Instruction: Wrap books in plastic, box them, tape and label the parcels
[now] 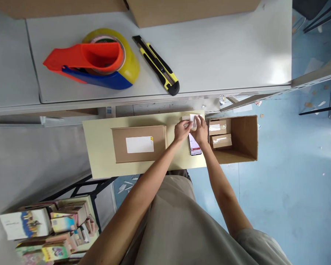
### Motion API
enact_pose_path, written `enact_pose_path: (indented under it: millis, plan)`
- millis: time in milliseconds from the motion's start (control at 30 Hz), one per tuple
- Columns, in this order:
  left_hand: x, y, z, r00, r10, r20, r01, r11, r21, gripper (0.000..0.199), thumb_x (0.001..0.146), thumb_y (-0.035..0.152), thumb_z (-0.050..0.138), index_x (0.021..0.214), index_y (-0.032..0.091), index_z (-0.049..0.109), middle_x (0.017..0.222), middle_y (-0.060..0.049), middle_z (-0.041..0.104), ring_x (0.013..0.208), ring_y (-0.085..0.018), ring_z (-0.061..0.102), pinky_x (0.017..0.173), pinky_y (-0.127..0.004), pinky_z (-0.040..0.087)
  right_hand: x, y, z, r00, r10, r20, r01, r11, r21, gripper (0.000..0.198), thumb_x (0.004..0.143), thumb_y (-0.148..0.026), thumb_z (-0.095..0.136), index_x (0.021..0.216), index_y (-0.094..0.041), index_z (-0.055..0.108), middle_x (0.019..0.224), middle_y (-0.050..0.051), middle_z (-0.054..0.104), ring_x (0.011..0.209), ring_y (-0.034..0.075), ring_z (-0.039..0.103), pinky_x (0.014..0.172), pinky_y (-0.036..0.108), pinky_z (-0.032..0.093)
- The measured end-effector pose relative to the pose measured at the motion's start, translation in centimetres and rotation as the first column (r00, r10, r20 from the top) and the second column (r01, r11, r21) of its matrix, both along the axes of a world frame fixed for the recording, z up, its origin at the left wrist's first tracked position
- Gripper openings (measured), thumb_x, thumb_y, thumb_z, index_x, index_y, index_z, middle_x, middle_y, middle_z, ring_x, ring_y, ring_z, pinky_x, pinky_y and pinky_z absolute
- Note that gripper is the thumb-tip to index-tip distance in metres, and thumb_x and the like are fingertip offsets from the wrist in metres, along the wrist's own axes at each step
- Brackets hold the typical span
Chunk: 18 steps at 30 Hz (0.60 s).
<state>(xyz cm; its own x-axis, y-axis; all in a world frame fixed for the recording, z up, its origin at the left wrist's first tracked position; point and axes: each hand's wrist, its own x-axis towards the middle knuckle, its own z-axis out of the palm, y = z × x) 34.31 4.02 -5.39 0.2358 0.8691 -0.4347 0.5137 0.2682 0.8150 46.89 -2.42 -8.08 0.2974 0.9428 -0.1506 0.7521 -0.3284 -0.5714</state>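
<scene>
My left hand (182, 131) and my right hand (200, 132) meet at the far right end of a pale yellow board (99, 154). Their fingers are pinched around a small white label (193, 117), which looks like paper; the fingertips partly cover it. Under my right wrist lies a phone (195, 145) with a lit screen. To the left of my hands, a closed cardboard box (121, 154) rests flat on the board, with a white sticker (139, 144) on its upper face.
An open carton (244, 138) at the board's right holds small taped boxes (221, 141). On the grey table (223, 55) beyond lie a tape dispenser (99, 59) and a yellow-black utility knife (157, 66). Books (63, 224) are stacked lower left. Paper scraps litter the blue floor (278, 184).
</scene>
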Motion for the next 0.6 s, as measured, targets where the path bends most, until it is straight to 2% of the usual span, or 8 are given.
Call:
enact_pose_path:
  millis: [67, 167, 233, 333, 433, 500, 600]
  plan:
    - [0.4, 0.0, 0.2, 0.996, -0.081, 0.028, 0.077, 0.992, 0.103, 0.031, 0.113, 0.033, 0.055, 0.127, 0.023, 0.081, 0.139, -0.009, 0.081, 0.131, -0.024, 0.075, 0.116, -0.036, 0.056, 0.8, -0.1, 0.2, 0.996, -0.081, -0.029, 0.082, 0.996, 0.047, 0.055, 0.104, -0.034, 0.063, 0.157, -0.018, 0.058, 0.163, 0.021, 0.057, 0.15, 0.036, 0.054, 0.127, 0.055, 0.044]
    - [1.0, 0.3, 0.1, 0.958, -0.276, -0.081, 0.286, 0.941, 0.179, 0.041, 0.112, 0.023, 0.046, 0.142, 0.022, 0.074, 0.158, -0.01, 0.069, 0.151, -0.026, 0.061, 0.132, -0.043, 0.043, 3.1, -0.6, 0.7, 0.967, -0.234, -0.097, 0.243, 0.965, 0.097, 0.04, 0.108, -0.042, 0.056, 0.138, -0.018, 0.069, 0.138, 0.019, 0.072, 0.129, 0.033, 0.068, 0.113, 0.048, 0.055]
    - [1.5, 0.6, -0.2, 0.872, -0.464, -0.156, 0.487, 0.855, 0.178, 0.05, 0.104, 0.014, 0.051, 0.15, 0.018, 0.069, 0.172, -0.011, 0.055, 0.16, -0.029, 0.05, 0.137, -0.047, 0.036, 4.8, -1.0, 0.9, 0.928, -0.346, -0.139, 0.359, 0.929, 0.087, 0.038, 0.108, -0.046, 0.055, 0.127, -0.017, 0.072, 0.123, 0.017, 0.076, 0.113, 0.032, 0.072, 0.102, 0.043, 0.059]
    - [2.6, 1.2, -1.1, 0.705, -0.666, -0.241, 0.704, 0.699, 0.127, 0.072, 0.092, 0.006, 0.056, 0.164, 0.015, 0.056, 0.185, -0.01, 0.031, 0.166, -0.034, 0.039, 0.137, -0.053, 0.036, 6.9, -1.5, 0.9, 0.875, -0.46, -0.149, 0.472, 0.88, 0.057, 0.042, 0.11, -0.052, 0.051, 0.112, -0.015, 0.073, 0.107, 0.018, 0.079, 0.096, 0.031, 0.074, 0.089, 0.04, 0.058]
    - [4.0, 1.5, -1.9, 0.605, -0.734, -0.309, 0.783, 0.62, 0.059, 0.085, 0.089, 0.005, 0.056, 0.173, 0.014, 0.044, 0.188, -0.009, 0.024, 0.166, -0.036, 0.036, 0.136, -0.057, 0.037, 8.1, -1.3, 0.2, 0.845, -0.515, -0.142, 0.524, 0.851, 0.038, 0.047, 0.11, -0.056, 0.049, 0.102, -0.016, 0.072, 0.097, 0.019, 0.079, 0.087, 0.031, 0.073, 0.081, 0.038, 0.057]
    - [4.8, 1.6, -2.3, 0.583, -0.736, -0.346, 0.792, 0.61, 0.037, 0.086, 0.09, 0.006, 0.055, 0.174, 0.015, 0.043, 0.187, -0.009, 0.028, 0.165, -0.036, 0.036, 0.137, -0.057, 0.035, 8.3, -1.0, -0.4, 0.831, -0.538, -0.139, 0.545, 0.838, 0.014, 0.045, 0.11, -0.055, 0.051, 0.097, -0.017, 0.071, 0.091, 0.018, 0.078, 0.081, 0.03, 0.071, 0.077, 0.038, 0.055]
    - [5.4, 1.7, -2.7, 0.589, -0.717, -0.372, 0.777, 0.629, 0.018, 0.081, 0.091, 0.005, 0.052, 0.171, 0.017, 0.048, 0.185, -0.009, 0.033, 0.165, -0.036, 0.035, 0.135, -0.058, 0.036, 8.3, -0.7, -1.3, 0.81, -0.574, -0.12, 0.575, 0.817, -0.033, 0.038, 0.108, -0.047, 0.055, 0.086, -0.019, 0.068, 0.081, 0.014, 0.075, 0.073, 0.027, 0.066, 0.075, 0.037, 0.054]
